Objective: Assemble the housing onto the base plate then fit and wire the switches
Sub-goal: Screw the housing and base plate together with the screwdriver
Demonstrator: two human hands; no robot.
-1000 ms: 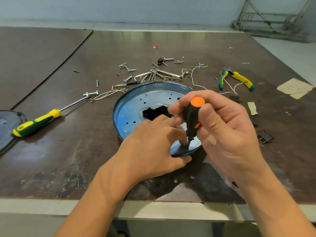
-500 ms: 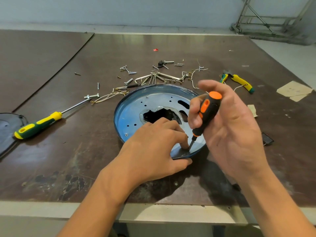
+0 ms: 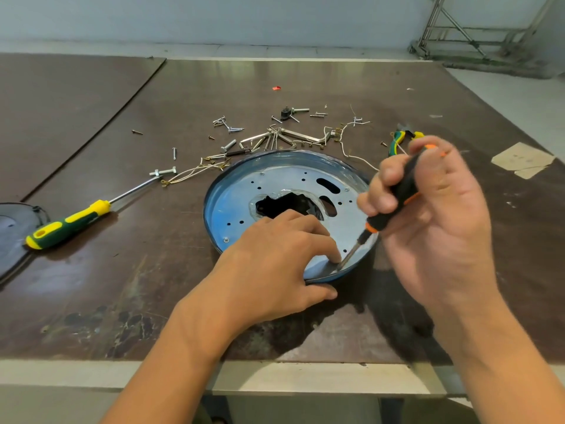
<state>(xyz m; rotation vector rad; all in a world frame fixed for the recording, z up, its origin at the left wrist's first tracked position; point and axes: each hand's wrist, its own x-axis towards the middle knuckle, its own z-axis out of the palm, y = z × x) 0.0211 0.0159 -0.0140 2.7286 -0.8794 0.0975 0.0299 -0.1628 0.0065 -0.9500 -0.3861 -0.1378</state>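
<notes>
- One round blue base plate [image 3: 232, 206].
- Two hands: left hand [image 3: 275, 264] on its near rim, right hand [image 3: 434, 224] over its right side.
- Two screwdrivers: orange-and-black screwdriver [image 3: 380, 221] at its right edge, yellow-and-green screwdriver [image 3: 68, 223] well to its left.
- One pair of pliers [image 3: 396, 142] beyond its right side.
- One dark disc [image 3: 12, 231] far to its left.
- One red scrap [image 3: 276, 88] well beyond it.
- Loose screws and bolts [image 3: 275, 139] just beyond it: too many to count.

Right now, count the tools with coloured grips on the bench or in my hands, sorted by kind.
Screwdrivers: 2, a yellow-and-green screwdriver lying on the table and a black-and-orange screwdriver gripped by the right hand.
Pliers: 1, yellow-and-green grips, partly hidden behind the right hand.
Total: 3
</notes>
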